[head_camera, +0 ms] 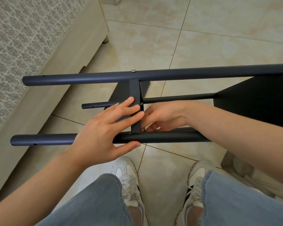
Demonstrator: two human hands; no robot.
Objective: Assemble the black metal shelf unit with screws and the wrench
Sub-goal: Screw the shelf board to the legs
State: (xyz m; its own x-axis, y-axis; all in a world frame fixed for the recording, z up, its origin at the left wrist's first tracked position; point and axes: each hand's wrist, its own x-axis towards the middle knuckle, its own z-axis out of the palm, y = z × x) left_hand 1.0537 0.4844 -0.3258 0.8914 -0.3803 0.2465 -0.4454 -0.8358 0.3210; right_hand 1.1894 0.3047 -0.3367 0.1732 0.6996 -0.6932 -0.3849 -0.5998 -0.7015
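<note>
The black metal shelf unit [170, 74] lies on its side on the tiled floor, its round legs pointing left. A middle shelf panel [135, 88] stands edge-on between the upper leg and the near leg [42, 139]. My left hand [104, 128] lies over the near leg with straight fingers pressed flat on the panel's edge and the thumb under the leg. My right hand [160, 116] reaches in behind the panel from the right, fingers curled near a small screw [141, 104]; what they hold is hidden. No wrench shows.
A bed [39, 54] with a patterned cover runs along the left, close to the leg ends. A silver bolt head [134, 70] sits on the upper leg. My two shoes [129, 176] stand just below the unit. A grey object [245, 175] lies at the lower right.
</note>
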